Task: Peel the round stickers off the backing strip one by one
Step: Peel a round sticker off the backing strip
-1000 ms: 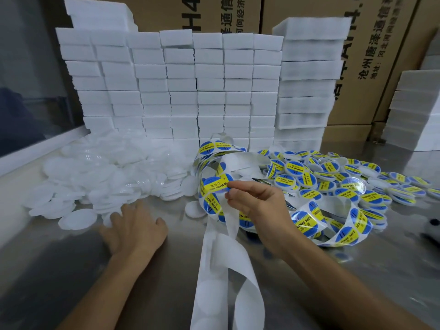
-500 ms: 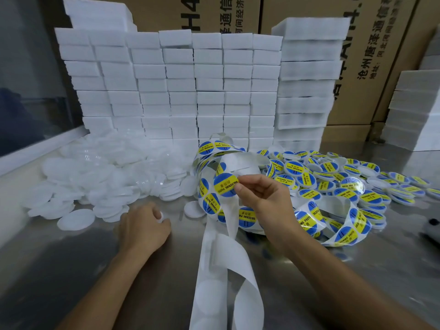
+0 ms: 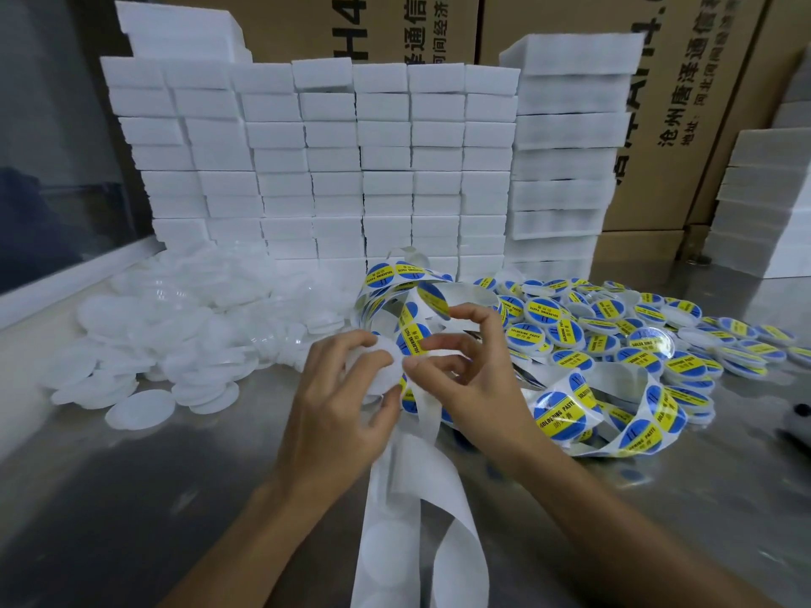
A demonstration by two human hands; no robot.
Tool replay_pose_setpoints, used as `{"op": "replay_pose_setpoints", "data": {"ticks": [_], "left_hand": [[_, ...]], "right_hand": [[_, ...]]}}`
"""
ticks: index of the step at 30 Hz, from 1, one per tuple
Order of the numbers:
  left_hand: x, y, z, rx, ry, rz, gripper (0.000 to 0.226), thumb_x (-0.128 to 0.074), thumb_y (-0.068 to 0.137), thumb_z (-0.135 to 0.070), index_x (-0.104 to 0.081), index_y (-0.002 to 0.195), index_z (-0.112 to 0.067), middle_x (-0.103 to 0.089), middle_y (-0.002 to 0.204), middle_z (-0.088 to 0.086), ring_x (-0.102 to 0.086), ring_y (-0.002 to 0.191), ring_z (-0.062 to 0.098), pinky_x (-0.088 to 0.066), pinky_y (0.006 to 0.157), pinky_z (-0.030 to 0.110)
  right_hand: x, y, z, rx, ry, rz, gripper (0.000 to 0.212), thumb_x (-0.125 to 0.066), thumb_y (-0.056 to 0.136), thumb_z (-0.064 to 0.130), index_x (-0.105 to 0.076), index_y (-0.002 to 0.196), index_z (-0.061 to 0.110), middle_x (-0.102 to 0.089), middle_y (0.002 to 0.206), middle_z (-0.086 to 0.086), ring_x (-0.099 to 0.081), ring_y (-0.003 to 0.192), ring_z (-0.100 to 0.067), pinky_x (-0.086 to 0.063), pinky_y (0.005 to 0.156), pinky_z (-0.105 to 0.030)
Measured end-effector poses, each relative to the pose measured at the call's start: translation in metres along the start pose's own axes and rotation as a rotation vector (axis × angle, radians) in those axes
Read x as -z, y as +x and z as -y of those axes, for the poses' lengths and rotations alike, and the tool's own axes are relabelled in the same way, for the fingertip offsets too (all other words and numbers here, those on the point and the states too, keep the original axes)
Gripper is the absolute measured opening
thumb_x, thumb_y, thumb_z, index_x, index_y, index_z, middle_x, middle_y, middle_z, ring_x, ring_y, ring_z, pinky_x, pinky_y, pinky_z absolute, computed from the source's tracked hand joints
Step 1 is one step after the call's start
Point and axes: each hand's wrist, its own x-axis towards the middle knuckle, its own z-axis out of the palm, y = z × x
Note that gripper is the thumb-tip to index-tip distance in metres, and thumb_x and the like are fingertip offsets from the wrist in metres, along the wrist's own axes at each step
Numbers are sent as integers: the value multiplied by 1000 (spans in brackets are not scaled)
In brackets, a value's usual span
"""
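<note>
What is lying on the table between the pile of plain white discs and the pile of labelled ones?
In the head view, both hands, left and right, and the coiled backing strip with stickers.

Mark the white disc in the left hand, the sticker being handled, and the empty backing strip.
white disc (image 3: 381, 366), head view, its bare face.
sticker (image 3: 411, 334), head view, its yellow band.
backing strip (image 3: 397, 515), head view, peeled stretch hanging toward the camera.

Steel table (image 3: 131, 498), lids (image 3: 145, 408), sponges (image 3: 333, 168)

table (image 3: 131, 498): grey metal, reflective | rear: cardboard boxes (image 3: 684, 103) | left: dark window (image 3: 48, 147) | light: dim
</note>
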Motion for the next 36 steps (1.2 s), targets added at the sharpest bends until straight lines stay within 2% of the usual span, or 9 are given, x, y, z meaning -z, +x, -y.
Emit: {"op": "replay_pose_setpoints", "data": {"ticks": [6, 7, 11, 13, 17, 19, 21, 25, 36], "left_hand": [[1, 3, -5, 5, -120, -35, 33, -76, 73, -13, -63, 103, -11, -59, 111, 11, -58, 105, 18, -43, 92, 12], [0, 3, -6, 109, -215, -46, 35, -77, 73, -15, -62, 105, -12, -60, 112, 7, -60, 105, 15, -47, 89, 13], [1, 10, -7, 881, -911, -41, 39, -76, 77, 0, -62, 106, -22, -73, 100, 0, -73, 89, 19, -57, 68, 23], [1, 11, -1, 1040, -1091, -11, 30, -70, 81, 3, -64, 106, -12, -76, 95, 9, -74, 84, 24, -58, 66, 26], [3, 12, 0, 1150, -1265, 2, 29, -71, 72, -3, -65, 100, -1, -75, 91, 16, -74, 80, 26, -58, 65, 27], [3, 13, 1, 1189, -1293, -16, 35, -72, 67, -5, -65, 100, 0, -75, 90, 16, -74, 80, 26, -59, 66, 28], [4, 14, 4, 1234, -1291, -45, 32, -71, 70, -1, -65, 101, 3, -75, 88, 16, -74, 79, 27, -59, 66, 29], [4, 13, 6, 1274, -1282, -67, 34, -71, 70, 1, -63, 103, 5, -75, 88, 17, -74, 79, 28, -60, 65, 29], [3, 12, 3, 1204, -1314, 7, 35, -76, 58, -7, -66, 91, -1, -75, 88, 20, -75, 79, 29, -59, 63, 28]], "right_hand": [[-4, -3, 1, -9, 74, 14, 53, -74, 82, -4, -43, 114, 25, -70, 87, -20, -68, 72, -23, -59, 73, -29], [-3, -1, 1, -12, 76, 4, 52, -74, 81, -4, -44, 113, 24, -70, 87, -20, -68, 72, -23, -58, 73, -30], [2, 3, 0, -12, 30, -7, 50, -75, 82, -2, -45, 114, 23, -73, 82, -12, -69, 73, -25, -59, 77, -35], [4, 3, 0, -18, 19, -3, 48, -75, 82, -1, -47, 113, 23, -73, 84, -14, -70, 75, -26, -60, 77, -35], [1, 3, -1, 15, -25, -25, 41, -75, 83, 2, -52, 110, 23, -72, 93, -8, -69, 79, -18, -58, 71, -24], [1, 4, 0, 54, -87, -89, 28, -75, 85, 10, -60, 106, 21, -66, 106, -2, -69, 86, -5, -54, 69, -19], [5, 7, 2, 89, -113, -164, 11, -73, 87, 14, -67, 96, 18, -68, 103, 2, -67, 85, 1, -52, 66, -17], [16, 11, 8, 60, 0, -164, 5, -71, 88, 10, -74, 87, 15, -74, 78, 3, -67, 72, -4, -51, 64, -14], [8, 6, 2, -61, -7, -28, 11, -75, 83, 10, -76, 93, 5, -78, 86, -2, -75, 82, -13, -56, 71, -17]]}}
